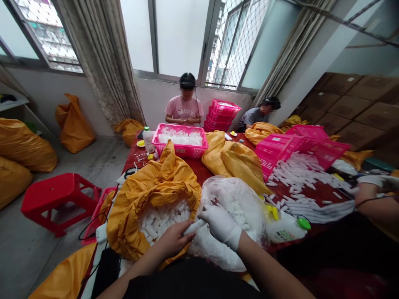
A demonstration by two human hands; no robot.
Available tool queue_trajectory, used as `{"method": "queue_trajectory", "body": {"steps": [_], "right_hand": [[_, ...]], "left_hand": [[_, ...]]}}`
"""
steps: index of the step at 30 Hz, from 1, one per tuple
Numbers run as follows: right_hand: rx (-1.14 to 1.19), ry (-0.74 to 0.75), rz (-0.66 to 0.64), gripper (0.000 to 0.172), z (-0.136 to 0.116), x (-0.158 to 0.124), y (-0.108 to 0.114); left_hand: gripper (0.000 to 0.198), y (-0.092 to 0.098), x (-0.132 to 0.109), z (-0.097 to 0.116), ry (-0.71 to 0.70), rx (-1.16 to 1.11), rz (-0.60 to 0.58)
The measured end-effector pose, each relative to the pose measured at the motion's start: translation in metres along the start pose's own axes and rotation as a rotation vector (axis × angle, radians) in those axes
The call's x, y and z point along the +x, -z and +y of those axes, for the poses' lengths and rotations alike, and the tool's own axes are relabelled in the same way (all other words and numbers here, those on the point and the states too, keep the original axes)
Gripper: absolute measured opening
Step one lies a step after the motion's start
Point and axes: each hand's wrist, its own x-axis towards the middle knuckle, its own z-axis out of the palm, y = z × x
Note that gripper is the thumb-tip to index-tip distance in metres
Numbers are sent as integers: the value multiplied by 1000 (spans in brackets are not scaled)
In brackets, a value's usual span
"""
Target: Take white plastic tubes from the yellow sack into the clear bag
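Observation:
My bare left hand (173, 240) and my white-gloved right hand (222, 224) both grip one small white tube (193, 227) between them, just above my lap. Right behind the hands an open yellow sack (152, 182) holds several of the same white tubes (162, 218). Beside it a clear plastic bag (232, 195) is also full of white pieces, and my right hand rests against it.
On the red table (199, 168) stand pink baskets (182, 143), more yellow sacks (232, 160), loose white tubes (296, 174) and a green-capped bottle (288, 230). Two people sit at the far end. Another person's gloved hand (372, 180) works at right. A red stool (57, 197) stands left.

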Motion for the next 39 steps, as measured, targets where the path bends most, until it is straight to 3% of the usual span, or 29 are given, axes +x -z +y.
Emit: {"method": "queue_trajectory", "body": {"steps": [2, 5, 9, 11, 15, 17, 22, 26, 31, 34, 37, 39], "right_hand": [[24, 74, -29, 41, -3, 1, 2], [515, 181, 106, 57, 4, 2, -3], [1135, 13, 506, 33, 13, 10, -24], [1256, -67, 667, 30, 12, 15, -36], [1378, -151, 843, 31, 1, 19, -51], [1404, -161, 855, 30, -5, 18, -51], [1478, -230, 698, 26, -13, 17, -46], [1487, -315, 714, 30, -13, 14, -49], [1345, -325, 813, 28, -11, 9, -67], [1455, -328, 820, 28, -14, 9, -79], [1594, -444, 920, 36, -1, -3, -91], [1552, -617, 1073, 39, 26, -30, -103]], "left_hand": [[34, -5, 0, -2, 14, 14, -6], [34, -9, -2, 0, 25, -35, 20], [38, -6, -3, 10, 57, -80, 126], [38, -4, -3, 15, 72, -63, 165], [35, -4, -3, 21, 65, 21, 212], [36, -5, -3, 21, 74, 68, 243], [39, -9, -4, 16, 98, 170, 234], [41, -10, -4, 16, 120, 282, 281], [37, -13, 0, 21, 97, 95, 110], [38, -21, 7, 19, 86, -28, 38], [40, -30, 13, 12, 81, 30, -117], [42, -34, 12, 1, 85, 83, -241]]}}
